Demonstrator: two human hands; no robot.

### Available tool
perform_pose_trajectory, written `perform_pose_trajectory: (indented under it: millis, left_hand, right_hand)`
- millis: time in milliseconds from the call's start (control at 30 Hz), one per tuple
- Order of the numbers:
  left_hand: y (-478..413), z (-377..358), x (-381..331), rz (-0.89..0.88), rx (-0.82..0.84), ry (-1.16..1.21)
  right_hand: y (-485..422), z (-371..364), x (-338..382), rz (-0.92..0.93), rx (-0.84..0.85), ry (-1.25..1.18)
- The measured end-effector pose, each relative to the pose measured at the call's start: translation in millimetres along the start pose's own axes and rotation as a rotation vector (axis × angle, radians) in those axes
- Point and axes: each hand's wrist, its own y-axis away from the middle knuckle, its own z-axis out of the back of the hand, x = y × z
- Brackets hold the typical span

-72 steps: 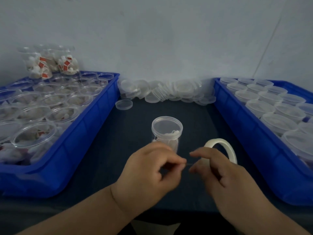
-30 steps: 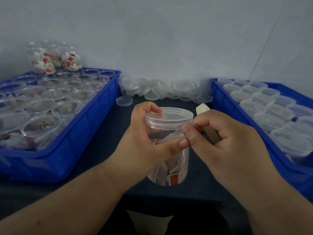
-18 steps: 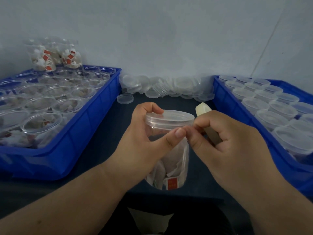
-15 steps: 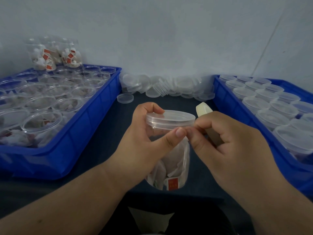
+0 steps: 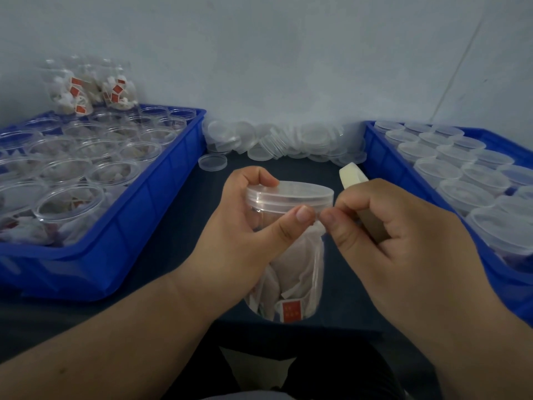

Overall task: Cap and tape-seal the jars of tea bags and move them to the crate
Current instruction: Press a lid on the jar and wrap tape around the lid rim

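While the left hand point(image 5: 239, 243) grips the jar point(image 5: 291, 284) of tea bags in the middle of the frame, fingers curled over the far edge of the lid point(image 5: 291, 194) and thumb pressed on the seam just under it, the right hand point(image 5: 403, 241) has the tape roll point(image 5: 353, 176) tucked in its curled fingers. Its thumb and forefinger pinch something tiny right beside that left thumb. I'm pretty sure that's the tape end, but the strip itself is too thin to make out.

So this looks like the very start of the seal. My two cents:
- Land the tape half on the lid, half on the jar wall.
- Pin the start down with the left thumb, then pull the tape taut.
- Turn the jar into the tape rather than walking the roll around it.
- Go easy on the squeeze. Clear plastic like this probably flexes and is slippery.
- Overlap the end a bit.

After that I'd guess it goes to the blue crate point(image 5: 507, 293) at the right edge, where the capped jars stand. The crate on the left point(image 5: 161, 203) holds open ones, and spare lids point(image 5: 288, 140) are piled at upper centre.
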Motion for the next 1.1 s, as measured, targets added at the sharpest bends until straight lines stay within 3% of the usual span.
perform_pose_trajectory:
  millis: [333, 600, 733, 900, 1100]
  left_hand:
    - [2, 3, -7, -0.110, 0.008, -0.095]
    - [-2, 7, -13, -0.101, 0.133, -0.115]
    - [-4, 7, -7, 0.003, 0.089, 0.027]
    - [-3, 6, -8, 0.113, 0.100, 0.257]
    - [-1, 3, -12, 0.132, 0.139, 0.375]
  right_hand:
    - [-8, 13, -3, -0.238, 0.176, -0.030]
    - [-14, 20, -15, -0.279, 0.317, 0.020]
    - [-9, 25, -19, -0.261, 0.240, -0.141]
    - [-3, 29, -23, -0.126, 0.116, -0.092]
    - [-1, 21, -24, -0.129, -0.005, -0.087]
